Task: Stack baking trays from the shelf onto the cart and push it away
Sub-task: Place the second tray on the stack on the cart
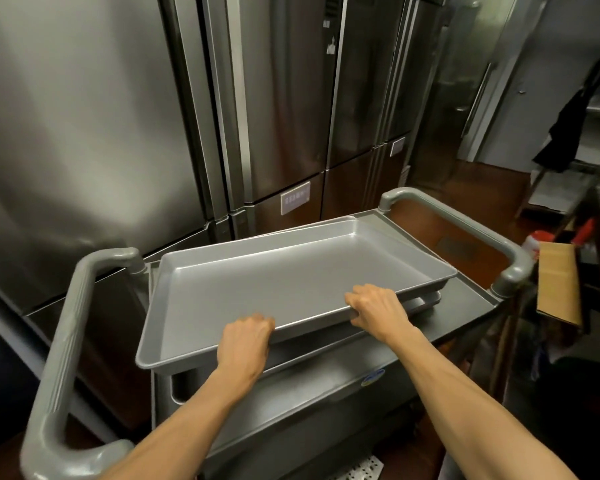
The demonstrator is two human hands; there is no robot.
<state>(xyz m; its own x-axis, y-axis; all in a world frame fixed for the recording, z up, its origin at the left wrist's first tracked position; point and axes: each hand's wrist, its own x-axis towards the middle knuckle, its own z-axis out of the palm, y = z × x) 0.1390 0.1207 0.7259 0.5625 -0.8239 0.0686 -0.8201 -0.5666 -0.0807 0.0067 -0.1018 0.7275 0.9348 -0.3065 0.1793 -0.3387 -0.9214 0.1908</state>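
1. Two hands on one baking tray (284,289): left hand (245,344) and right hand (378,308) both closed over its near long rim, fingers curled on the lip.
2. Tray lies straight ahead of the hands, long axis running left-near to right-far, crosswise to the forearms.
3. It sits skewed atop the lower trays (420,303) on the cart (465,299).
4. Left hand nearer the body; right further forward.
5. Judgement: squaring the stack comes next.
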